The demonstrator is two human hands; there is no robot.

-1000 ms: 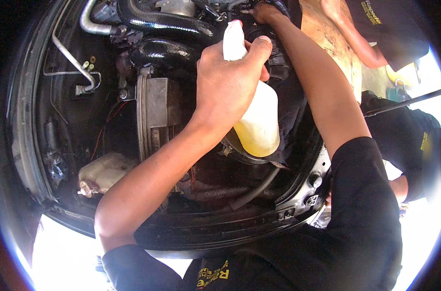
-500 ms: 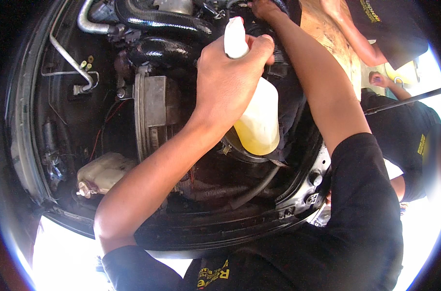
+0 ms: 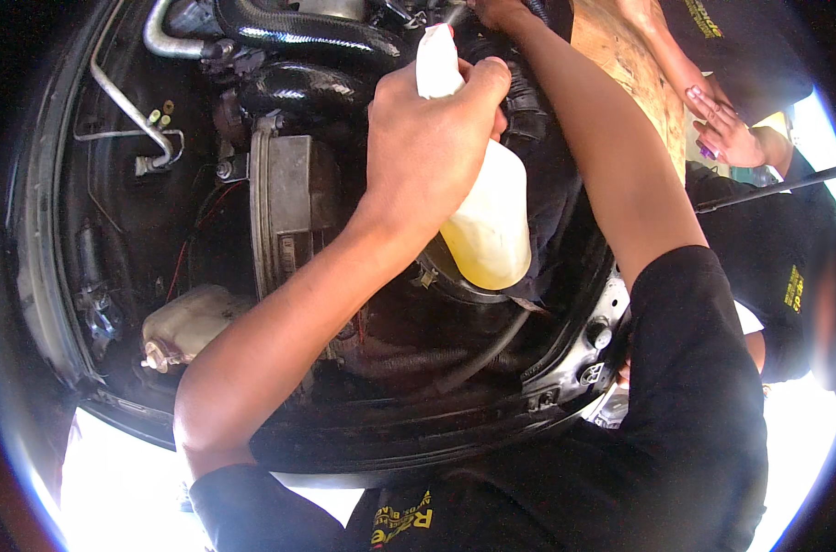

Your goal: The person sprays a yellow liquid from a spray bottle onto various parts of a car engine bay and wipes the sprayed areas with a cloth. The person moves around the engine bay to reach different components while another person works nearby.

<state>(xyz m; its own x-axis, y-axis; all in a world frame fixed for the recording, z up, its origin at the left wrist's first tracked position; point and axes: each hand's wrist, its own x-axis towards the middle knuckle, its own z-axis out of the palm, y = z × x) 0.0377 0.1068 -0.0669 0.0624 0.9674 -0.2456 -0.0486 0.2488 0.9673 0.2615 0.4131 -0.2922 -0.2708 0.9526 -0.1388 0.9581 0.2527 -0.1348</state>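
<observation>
My left hand point(image 3: 427, 152) is wrapped round the neck of a spray bottle point(image 3: 493, 216), just below its white spray head point(image 3: 438, 64). The bottle is pale and translucent, with yellowish liquid at its lower end. It tilts over the open engine bay, its head toward the top of the view. My right hand point(image 3: 503, 13) reaches far in at the top edge, beyond the spray head, beside dark hoses. Its fingers are mostly cut off by the frame, so what it touches cannot be made out. A thin pale streak shows between the spray head and that hand.
Black ribbed hoses point(image 3: 312, 35), a grey metal housing point(image 3: 294, 184) and a pale plastic reservoir point(image 3: 197, 322) fill the engine bay. A wooden board point(image 3: 611, 69) lies along the right. Other people's arms point(image 3: 668, 55) and hands point(image 3: 735, 138) are beyond it, near a dark rod point(image 3: 772, 190).
My left hand and the bottle have shifted slightly up and left. A pale streak now shows near the spray head. At the right, another person's hand has moved up to the other person's forearm.
</observation>
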